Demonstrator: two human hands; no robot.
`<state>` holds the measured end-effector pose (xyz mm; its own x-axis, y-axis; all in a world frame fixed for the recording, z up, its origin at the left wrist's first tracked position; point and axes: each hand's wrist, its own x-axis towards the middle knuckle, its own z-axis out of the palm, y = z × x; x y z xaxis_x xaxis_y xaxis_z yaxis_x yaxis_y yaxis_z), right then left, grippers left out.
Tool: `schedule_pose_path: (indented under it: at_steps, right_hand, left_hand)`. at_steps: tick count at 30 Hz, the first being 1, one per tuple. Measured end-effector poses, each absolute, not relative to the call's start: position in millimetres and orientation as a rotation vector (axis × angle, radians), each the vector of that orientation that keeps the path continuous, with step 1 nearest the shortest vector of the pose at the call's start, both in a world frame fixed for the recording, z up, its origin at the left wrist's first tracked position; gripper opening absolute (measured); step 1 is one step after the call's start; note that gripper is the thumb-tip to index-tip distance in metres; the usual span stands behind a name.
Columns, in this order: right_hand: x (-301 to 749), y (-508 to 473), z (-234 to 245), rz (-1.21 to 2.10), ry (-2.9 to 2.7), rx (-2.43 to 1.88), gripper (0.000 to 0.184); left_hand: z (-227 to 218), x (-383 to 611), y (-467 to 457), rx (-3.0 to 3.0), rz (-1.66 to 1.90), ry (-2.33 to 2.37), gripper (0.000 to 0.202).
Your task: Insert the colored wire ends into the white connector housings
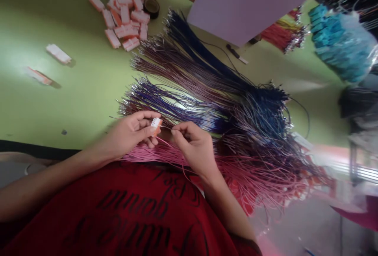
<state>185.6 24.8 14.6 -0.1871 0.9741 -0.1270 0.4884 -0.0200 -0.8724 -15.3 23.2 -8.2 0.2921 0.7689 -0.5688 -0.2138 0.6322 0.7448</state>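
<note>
In the head view, the left hand (131, 132) grips a small white and orange plug (156, 122) between thumb and fingers, above the bundles of wires on the table (91, 106). The right hand (197, 148), just beside it on the right, pinches a thin wire (166, 128) whose tip points at the plug's near face; whether it is inserted cannot be told. A pink wire (165, 142) runs from below the plug toward the right hand. The pink bundle (147, 153) lies beneath both hands.
</note>
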Motion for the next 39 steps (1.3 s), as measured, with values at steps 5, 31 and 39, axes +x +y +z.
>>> schedule_pose_path:
  at_steps: [5,31,39]
  right_hand:
    - [195,27,1,0.958,-1.782,-1.55,0.015]
    - [178,30,-10,0.852,-1.857,-1.478,0.019]
    - [177,27,-8,1.028,-1.778,-1.57,0.02]
  left_hand:
    - [-10,-14,25,0.525,0.764,1.067,0.048]
    - [-14,-12,28,0.546,0.703,1.032,0.042]
    - [-10,-9,28,0.571,0.712,1.033,0.04]
